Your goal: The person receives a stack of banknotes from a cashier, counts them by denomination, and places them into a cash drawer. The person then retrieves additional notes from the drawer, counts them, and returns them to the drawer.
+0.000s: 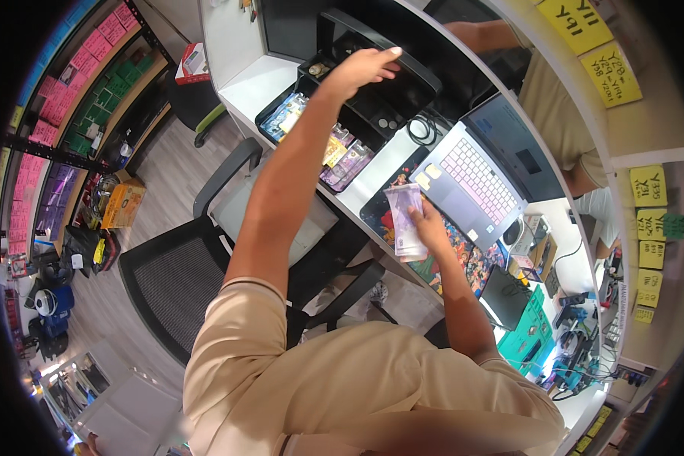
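My left hand (363, 71) reaches out over a black cash box (372, 114), beside its raised lid frame (414, 68). Its fingers are stretched out, and nothing shows in them; whether they touch the lid is hard to tell. Coins (387, 123) lie in one of the box's compartments. Banknotes fill the near tray: a bluish-white bundle (289, 112) and purple and yellow notes (343, 156). In my right hand (431, 225) is a stack of purple banknotes (404, 216), held over the desk edge in front of the laptop.
An open silver laptop (471, 178) stands on the white desk, with a colourful desk mat (463, 262) before it. A coiled black cable (423, 131) lies near the box. Black mesh chairs (167, 281) stand on the left. Green mat (528, 334) and tools lie at right.
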`<state>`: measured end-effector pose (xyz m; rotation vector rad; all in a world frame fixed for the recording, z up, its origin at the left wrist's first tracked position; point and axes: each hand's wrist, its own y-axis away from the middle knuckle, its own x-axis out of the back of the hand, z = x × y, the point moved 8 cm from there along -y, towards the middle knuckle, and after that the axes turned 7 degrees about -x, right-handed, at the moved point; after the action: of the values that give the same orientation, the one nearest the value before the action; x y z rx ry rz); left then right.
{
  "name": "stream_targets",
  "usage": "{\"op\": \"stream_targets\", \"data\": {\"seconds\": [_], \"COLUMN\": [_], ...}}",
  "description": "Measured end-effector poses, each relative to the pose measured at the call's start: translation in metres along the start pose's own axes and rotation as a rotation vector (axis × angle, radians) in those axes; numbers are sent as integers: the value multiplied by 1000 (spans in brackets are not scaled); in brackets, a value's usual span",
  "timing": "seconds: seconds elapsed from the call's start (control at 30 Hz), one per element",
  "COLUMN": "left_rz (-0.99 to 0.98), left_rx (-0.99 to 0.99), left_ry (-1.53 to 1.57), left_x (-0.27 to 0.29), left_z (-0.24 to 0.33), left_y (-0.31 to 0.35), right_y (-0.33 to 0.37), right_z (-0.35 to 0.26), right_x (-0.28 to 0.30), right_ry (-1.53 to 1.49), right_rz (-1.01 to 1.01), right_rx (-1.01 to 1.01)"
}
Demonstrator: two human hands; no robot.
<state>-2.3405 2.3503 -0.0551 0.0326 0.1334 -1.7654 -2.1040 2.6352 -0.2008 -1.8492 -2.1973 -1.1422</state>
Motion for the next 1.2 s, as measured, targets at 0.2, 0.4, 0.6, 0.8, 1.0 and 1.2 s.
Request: {"op": "stream_targets", "data": {"seconds": [0.2,0.4,0.6,0.8,1.0,1.2], "left_rz": [315,358,319,357,580,884], "left_rx": [19,291,383,108,47,-333], "left_ry": [-350,-1035,-950,-921,-466,165], "left_x": [150,170,165,153,176,271], "left_z": [-64,-151,-165,-158,-143,-60], "left_y": [65,81,81,89,100,124], "right_y": [8,26,39,34,37,42], "right_z": [-3,27,41,49,55,62], "right_x": [1,-20,-15,-7,-1,8], "right_ry": [-243,-175,-266,-221,-266,-294], "right_rz": [-28,-59,-67,-32,-4,-15], "right_rx": [-8,-71,-89,-63,-55,-112]}}
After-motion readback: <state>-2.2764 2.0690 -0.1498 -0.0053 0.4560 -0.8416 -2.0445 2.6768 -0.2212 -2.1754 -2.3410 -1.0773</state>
